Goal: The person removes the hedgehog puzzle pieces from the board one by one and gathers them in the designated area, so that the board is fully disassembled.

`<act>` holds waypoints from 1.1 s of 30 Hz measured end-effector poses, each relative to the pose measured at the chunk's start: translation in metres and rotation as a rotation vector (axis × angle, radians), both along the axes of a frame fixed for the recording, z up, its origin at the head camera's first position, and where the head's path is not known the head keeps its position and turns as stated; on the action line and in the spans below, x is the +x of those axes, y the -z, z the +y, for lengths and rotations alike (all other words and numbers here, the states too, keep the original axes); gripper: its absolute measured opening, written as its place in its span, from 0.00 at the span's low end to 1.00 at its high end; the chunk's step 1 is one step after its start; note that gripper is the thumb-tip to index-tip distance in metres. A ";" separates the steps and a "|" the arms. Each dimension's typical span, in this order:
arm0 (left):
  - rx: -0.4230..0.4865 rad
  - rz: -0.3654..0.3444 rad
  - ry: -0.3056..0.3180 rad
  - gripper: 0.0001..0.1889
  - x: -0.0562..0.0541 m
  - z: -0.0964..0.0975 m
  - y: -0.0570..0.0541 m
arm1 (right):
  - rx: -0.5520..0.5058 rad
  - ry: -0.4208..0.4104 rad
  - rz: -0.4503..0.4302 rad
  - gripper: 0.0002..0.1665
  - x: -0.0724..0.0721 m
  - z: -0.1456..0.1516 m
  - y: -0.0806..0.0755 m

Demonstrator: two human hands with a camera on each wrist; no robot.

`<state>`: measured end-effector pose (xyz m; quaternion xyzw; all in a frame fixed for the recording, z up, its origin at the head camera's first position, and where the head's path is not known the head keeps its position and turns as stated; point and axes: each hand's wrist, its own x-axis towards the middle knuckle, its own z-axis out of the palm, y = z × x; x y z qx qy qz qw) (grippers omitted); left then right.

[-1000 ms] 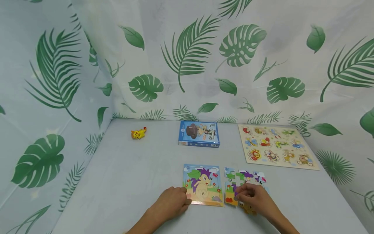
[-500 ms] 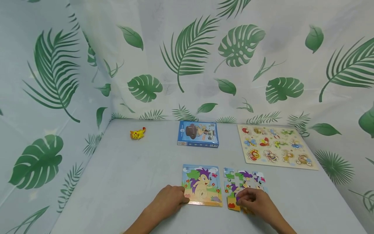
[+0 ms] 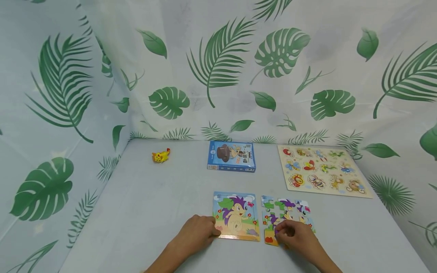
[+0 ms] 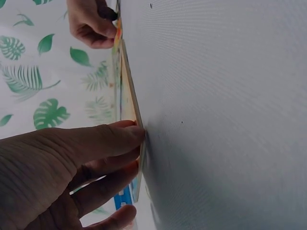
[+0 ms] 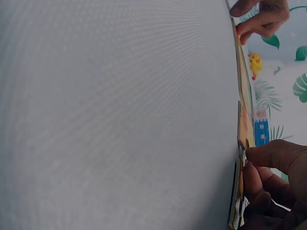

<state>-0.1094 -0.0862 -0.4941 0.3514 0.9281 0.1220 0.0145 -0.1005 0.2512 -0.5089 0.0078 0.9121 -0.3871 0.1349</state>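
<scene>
A square hedgehog puzzle board (image 3: 235, 216) lies flat, and my left hand (image 3: 199, 231) holds its lower left corner. In the left wrist view the thumb (image 4: 122, 138) lies along the board's edge, with fingers on the other side. Right of the board are several loosely joined jigsaw pieces (image 3: 268, 204) with the same hedgehog picture. My right hand (image 3: 297, 237) pinches a jigsaw piece at the orange lower left corner piece (image 3: 271, 237), its fingertips hiding much of it. That corner piece sits slightly askew below the others. The lower right pieces are partly hidden under the hand.
A blue game box (image 3: 232, 156) stands behind the board. At the back right lies a wooden insect puzzle board (image 3: 324, 170). A small yellow toy figure (image 3: 161, 156) rests at the back left. Leaf-patterned cloth walls (image 3: 218, 76) enclose the white table (image 3: 146, 204).
The orange corner piece has come away from the pieces above and shifted slightly toward me. My right hand has moved slightly with it. The left hand stays on the board.
</scene>
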 end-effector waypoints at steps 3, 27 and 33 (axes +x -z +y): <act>-0.007 -0.003 -0.001 0.08 0.000 0.000 0.001 | 0.029 0.011 0.003 0.06 0.000 -0.002 0.000; -0.027 -0.085 -0.022 0.08 0.000 0.003 -0.005 | 0.125 0.061 0.009 0.07 0.000 -0.005 0.002; -0.021 -0.063 -0.010 0.08 0.000 0.003 -0.003 | 0.136 0.055 0.019 0.07 0.000 -0.005 0.002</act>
